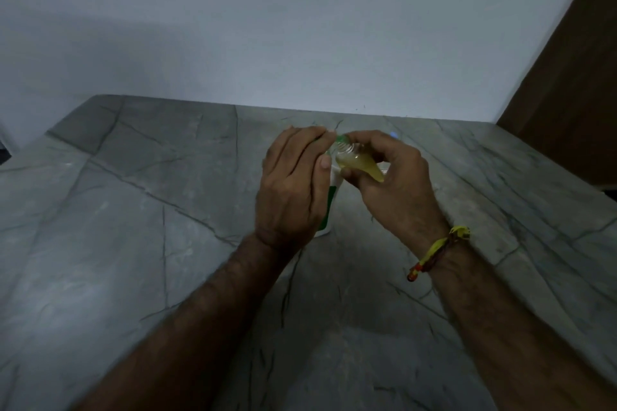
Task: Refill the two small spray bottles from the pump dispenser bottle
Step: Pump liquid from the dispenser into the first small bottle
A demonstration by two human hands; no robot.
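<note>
1. Here, a yellow thread band (434,252) is worn on the rt wrist.
2. Pump dispenser bottle (329,207), white w/ green label, is gripped by the left hand (290,190) over the grey counter (133,210).
3. Small spray bottle (359,167), tilted, neck uncapped, w/ yellowish liquid inside, is held in the right hand (397,183), fingers curled round it, neck at the green nozzle (341,138).

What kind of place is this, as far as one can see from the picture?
Probably an indoor home counter, maybe a kitchen or bathroom. The signs: a grey veined stone countertop against a plain pale wall, with a brown wooden panel, perhaps a door, on the right.
</note>
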